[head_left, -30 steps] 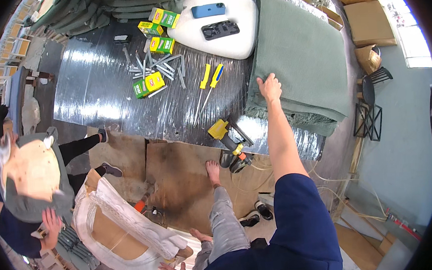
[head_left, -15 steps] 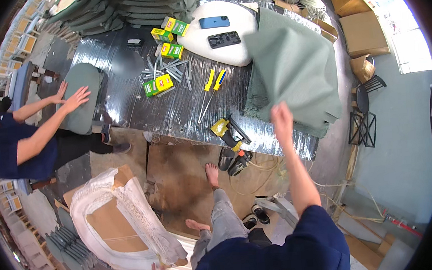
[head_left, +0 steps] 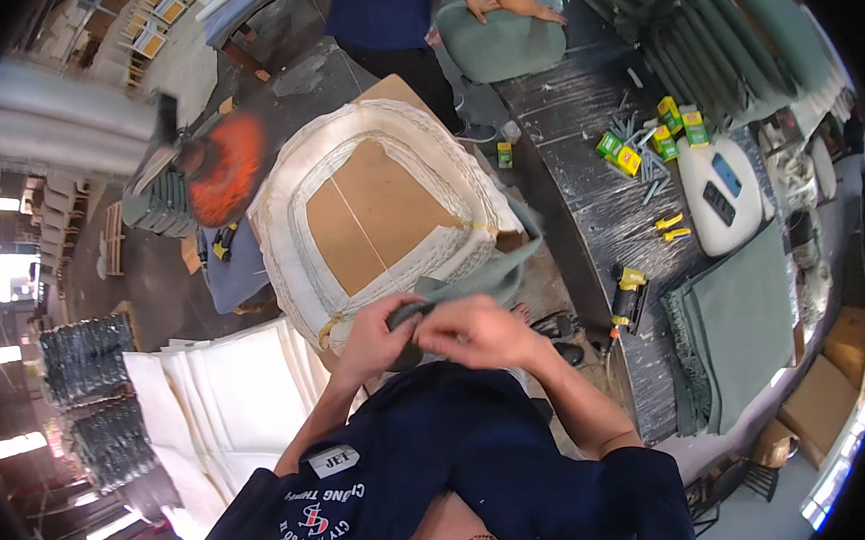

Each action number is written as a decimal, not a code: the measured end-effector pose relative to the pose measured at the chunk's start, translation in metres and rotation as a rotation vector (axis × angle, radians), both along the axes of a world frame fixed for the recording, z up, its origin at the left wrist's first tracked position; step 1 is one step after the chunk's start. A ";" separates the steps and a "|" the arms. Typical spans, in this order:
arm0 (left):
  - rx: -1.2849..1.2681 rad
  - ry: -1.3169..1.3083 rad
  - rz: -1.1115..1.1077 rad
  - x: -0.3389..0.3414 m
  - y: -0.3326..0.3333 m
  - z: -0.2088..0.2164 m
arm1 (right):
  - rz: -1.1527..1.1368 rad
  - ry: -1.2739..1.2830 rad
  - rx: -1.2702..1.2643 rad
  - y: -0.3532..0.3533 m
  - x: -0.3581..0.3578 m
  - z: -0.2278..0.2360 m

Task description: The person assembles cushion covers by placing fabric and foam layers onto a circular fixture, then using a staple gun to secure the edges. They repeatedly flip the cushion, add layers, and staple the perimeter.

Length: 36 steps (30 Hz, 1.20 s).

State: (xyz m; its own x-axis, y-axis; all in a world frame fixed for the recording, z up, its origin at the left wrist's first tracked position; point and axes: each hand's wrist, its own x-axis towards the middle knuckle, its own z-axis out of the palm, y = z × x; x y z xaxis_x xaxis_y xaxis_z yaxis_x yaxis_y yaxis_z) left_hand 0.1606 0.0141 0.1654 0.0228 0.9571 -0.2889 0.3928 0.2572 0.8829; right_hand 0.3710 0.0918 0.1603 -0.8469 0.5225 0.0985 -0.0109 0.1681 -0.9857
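Note:
A piece of grey-green fabric [head_left: 498, 273] is bunched up in front of my chest, part of it trailing out to the right. My left hand [head_left: 381, 332] is closed round its near edge. Close beside it, my right hand [head_left: 477, 331] has curled fingers at the same edge, slightly blurred by motion. Just beyond both hands lies a padded seat piece [head_left: 283, 215], with a white padded rim folded round a brown board [head_left: 373, 214]. The fabric overlaps the near right side of this piece.
The wrapped table [head_left: 587, 184] at right holds a folded fabric pile [head_left: 742, 324], a staple gun [head_left: 630, 296], yellow-handled screwdrivers [head_left: 670, 228], small boxes [head_left: 620, 154] and two phones [head_left: 719, 205]. A co-worker [head_left: 384, 12] presses a green seat [head_left: 502, 44]. White sheets [head_left: 231, 404] stand at left; an orange fan [head_left: 227, 169] is beyond.
My view has turned left. My right hand has brought the fabric from the pile on the table to my front, and my left hand has left the padded seat piece and grips the fabric.

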 end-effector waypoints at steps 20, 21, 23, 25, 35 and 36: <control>0.303 0.242 0.122 -0.143 -0.014 0.018 | -0.094 -0.408 0.315 0.007 -0.116 0.055; 0.369 0.242 0.085 -0.147 -0.015 0.019 | -0.055 -0.412 0.350 0.003 -0.118 0.050; 0.346 0.121 0.037 -0.159 -0.013 0.032 | -0.007 -0.371 0.422 0.001 -0.121 0.039; 0.406 0.095 -0.057 -0.173 -0.008 0.056 | 0.016 -0.288 0.490 0.002 -0.122 0.029; 0.609 0.023 0.046 -0.249 -0.023 0.136 | -0.051 -0.138 0.835 0.004 -0.144 0.091; 0.611 0.010 0.087 -0.255 -0.023 0.137 | -0.072 -0.219 0.870 0.004 -0.148 0.098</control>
